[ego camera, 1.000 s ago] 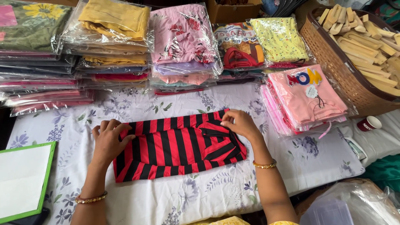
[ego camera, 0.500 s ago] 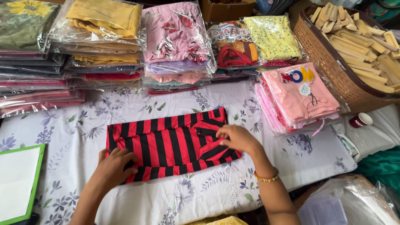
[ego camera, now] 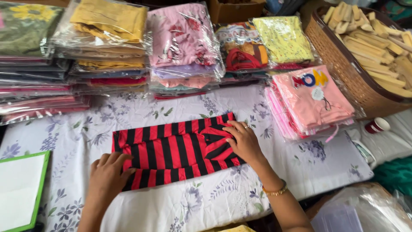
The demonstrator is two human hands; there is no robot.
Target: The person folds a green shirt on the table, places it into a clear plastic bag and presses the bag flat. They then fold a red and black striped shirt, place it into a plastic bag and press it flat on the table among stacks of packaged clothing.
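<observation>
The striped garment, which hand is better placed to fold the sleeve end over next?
Probably the right hand: it lies flat on the striped garment's sleeve end, while the left hand rests at the opposite lower corner.

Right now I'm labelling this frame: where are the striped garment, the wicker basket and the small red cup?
striped garment (ego camera: 171, 150), head view, middle panel.
wicker basket (ego camera: 343, 64), head view, woven side wall.
small red cup (ego camera: 377, 125), head view, its side.

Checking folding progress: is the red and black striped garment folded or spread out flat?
Folded: the striped garment lies as a compact rectangle with a layer doubled over under the right hand.
</observation>
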